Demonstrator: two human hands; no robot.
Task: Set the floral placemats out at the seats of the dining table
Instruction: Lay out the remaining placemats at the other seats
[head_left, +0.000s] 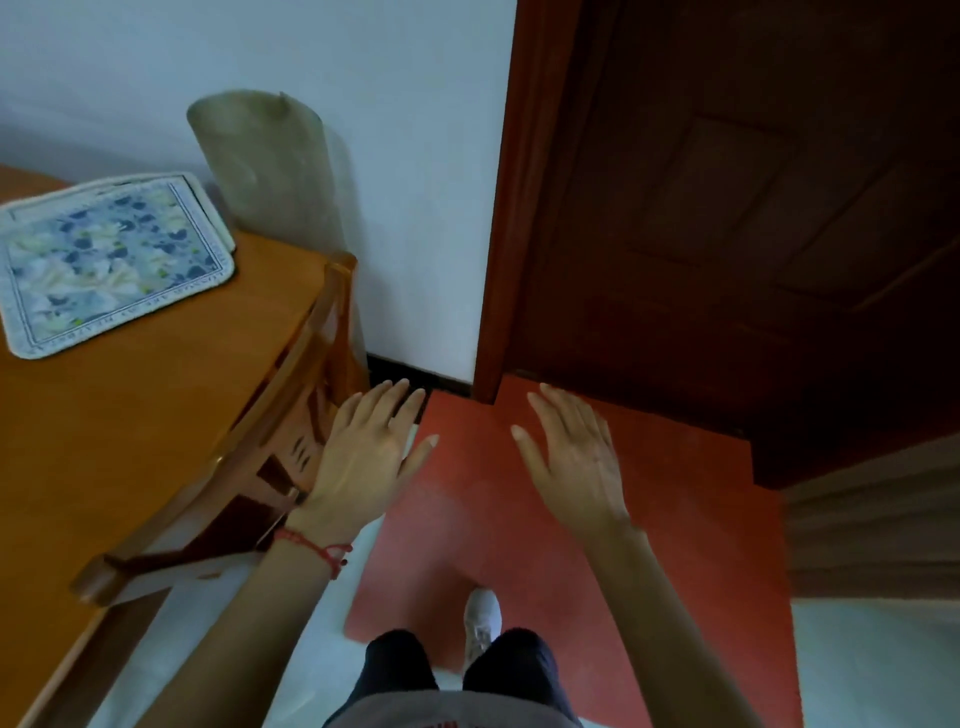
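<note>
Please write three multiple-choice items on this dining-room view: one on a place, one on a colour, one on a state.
1. Where does the blue-and-white floral placemat lie?
A. on the orange wooden table
B. on the floor
C. in a hand

2. What colour is the floor mat by the dark wooden door?
A. green
B. red
C. grey

3. How are the left hand and right hand?
A. both gripping
B. one gripping
C. both open, empty

Key: 1 A, it lies flat on the tabletop; 2 B, red underfoot; 3 C, fingers straight, holding nothing.
</note>
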